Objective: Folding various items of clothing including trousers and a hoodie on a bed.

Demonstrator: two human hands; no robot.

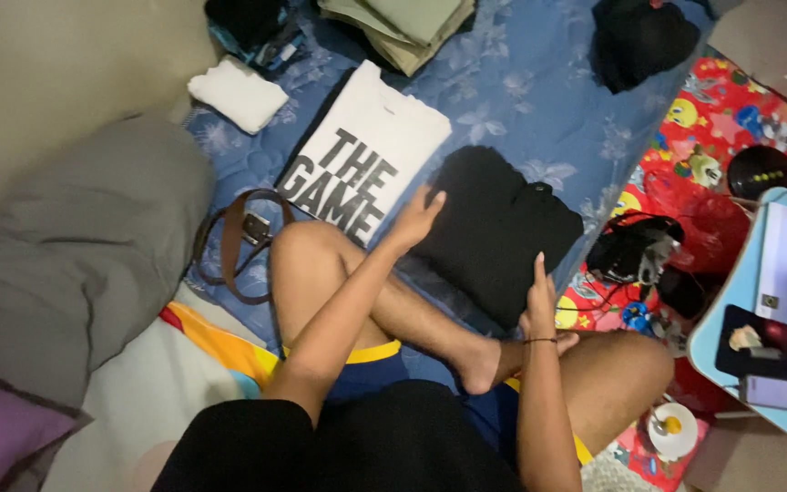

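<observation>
Black folded garment [494,228]: plain dark cloth, folded into a rough rectangle, lying flat on the blue floral quilt, angled diagonally. Its left edge sits just beside a folded white printed T-shirt. Surface mostly smooth, upper-right corner slightly bunched.

both arms reach forward over crossed bare legs, the left hand [419,214] spread palm down, the right hand [539,301] open, fingers extended.

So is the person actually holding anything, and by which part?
Both hands touch the folded black cloth garment: the left hand rests on its left edge, the right hand on its near right edge. Whether either grips it cannot be told.
</observation>
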